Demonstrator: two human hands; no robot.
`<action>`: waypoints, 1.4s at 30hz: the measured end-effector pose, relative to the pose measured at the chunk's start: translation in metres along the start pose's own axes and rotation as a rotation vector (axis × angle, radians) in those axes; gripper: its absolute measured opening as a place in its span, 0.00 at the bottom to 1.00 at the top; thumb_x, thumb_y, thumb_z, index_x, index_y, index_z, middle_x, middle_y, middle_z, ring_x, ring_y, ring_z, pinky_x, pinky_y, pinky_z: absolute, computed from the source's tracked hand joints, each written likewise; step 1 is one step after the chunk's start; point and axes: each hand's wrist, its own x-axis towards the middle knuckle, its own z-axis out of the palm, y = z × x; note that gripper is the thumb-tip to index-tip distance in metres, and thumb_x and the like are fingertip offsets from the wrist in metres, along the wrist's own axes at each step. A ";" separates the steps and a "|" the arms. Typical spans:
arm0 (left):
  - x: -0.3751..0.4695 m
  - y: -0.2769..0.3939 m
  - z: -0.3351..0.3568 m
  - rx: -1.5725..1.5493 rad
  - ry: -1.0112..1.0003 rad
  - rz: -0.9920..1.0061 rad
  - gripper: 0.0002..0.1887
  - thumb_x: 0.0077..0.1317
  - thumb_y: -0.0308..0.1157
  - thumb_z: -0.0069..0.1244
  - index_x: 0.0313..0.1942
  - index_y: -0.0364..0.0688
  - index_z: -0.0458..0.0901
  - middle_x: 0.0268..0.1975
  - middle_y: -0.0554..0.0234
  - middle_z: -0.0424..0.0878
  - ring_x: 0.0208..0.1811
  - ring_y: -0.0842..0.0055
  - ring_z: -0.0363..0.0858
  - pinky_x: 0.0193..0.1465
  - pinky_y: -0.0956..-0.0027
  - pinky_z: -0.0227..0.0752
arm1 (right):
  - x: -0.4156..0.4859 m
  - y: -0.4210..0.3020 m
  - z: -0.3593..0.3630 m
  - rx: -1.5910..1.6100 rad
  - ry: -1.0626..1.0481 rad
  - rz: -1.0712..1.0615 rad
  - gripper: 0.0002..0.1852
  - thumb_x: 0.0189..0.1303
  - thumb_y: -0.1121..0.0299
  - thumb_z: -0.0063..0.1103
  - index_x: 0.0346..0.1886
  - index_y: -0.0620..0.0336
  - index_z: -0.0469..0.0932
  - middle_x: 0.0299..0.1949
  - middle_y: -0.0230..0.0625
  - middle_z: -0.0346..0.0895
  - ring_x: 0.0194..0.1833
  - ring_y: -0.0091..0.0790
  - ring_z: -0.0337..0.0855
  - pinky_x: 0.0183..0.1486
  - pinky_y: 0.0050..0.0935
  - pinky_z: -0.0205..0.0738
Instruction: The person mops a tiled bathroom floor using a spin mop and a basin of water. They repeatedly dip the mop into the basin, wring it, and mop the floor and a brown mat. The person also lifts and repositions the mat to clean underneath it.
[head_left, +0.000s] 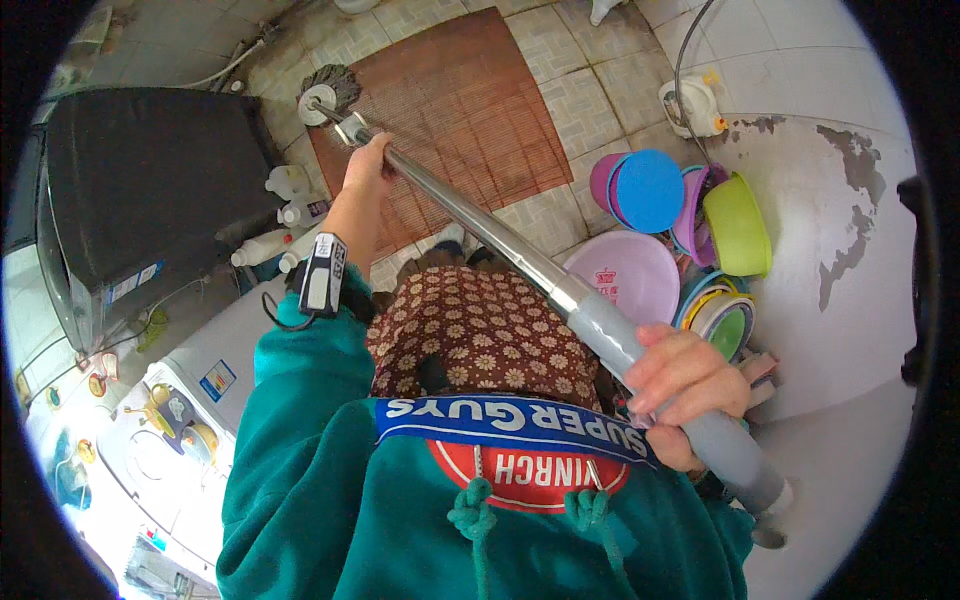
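Observation:
A mop with a steel pole (457, 204) runs slantwise across the view. My right hand (686, 390) is wrapped around its grey grip (606, 326), close to my chest. Farther down the pole, my left hand (369, 163) holds it just above a white collar (350, 128). At the far end, the round white mop plate (316, 104) carries dark grey strands (335, 84). These strands rest by the left far corner of a reddish-brown ribbed mat (465, 120) on the tiled floor (592, 97).
At the left stand a black-covered appliance (157, 165), several bottles (289, 182) and a white washing machine (225, 360). Nested basins, among them a pink one (626, 274) and a green one (739, 225), plus a blue round lid or basin (651, 190), line the right wall (825, 345). A dark hose (681, 67) hangs there.

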 end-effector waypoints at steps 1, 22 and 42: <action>0.003 0.000 0.000 0.047 0.043 0.033 0.09 0.55 0.34 0.49 0.26 0.39 0.70 0.21 0.65 0.67 0.19 0.74 0.66 0.20 0.71 0.63 | -0.005 0.001 0.002 -0.027 0.006 0.000 0.17 0.40 0.78 0.61 0.34 0.57 0.67 0.34 0.40 0.73 0.40 0.42 0.76 0.54 0.49 0.61; 0.033 -0.001 -0.019 0.071 0.075 0.074 0.10 0.54 0.34 0.47 0.23 0.37 0.69 0.20 0.62 0.66 0.19 0.72 0.65 0.20 0.64 0.62 | -0.009 0.020 0.032 -0.059 0.012 0.093 0.12 0.45 0.77 0.60 0.31 0.55 0.67 0.34 0.36 0.72 0.44 0.38 0.73 0.59 0.46 0.53; 0.040 0.025 -0.011 0.140 0.134 0.017 0.09 0.55 0.34 0.47 0.24 0.38 0.69 0.20 0.64 0.64 0.19 0.74 0.63 0.20 0.67 0.58 | 0.009 0.027 0.034 -0.026 0.179 0.171 0.12 0.42 0.79 0.61 0.30 0.57 0.69 0.32 0.37 0.73 0.43 0.40 0.74 0.57 0.48 0.56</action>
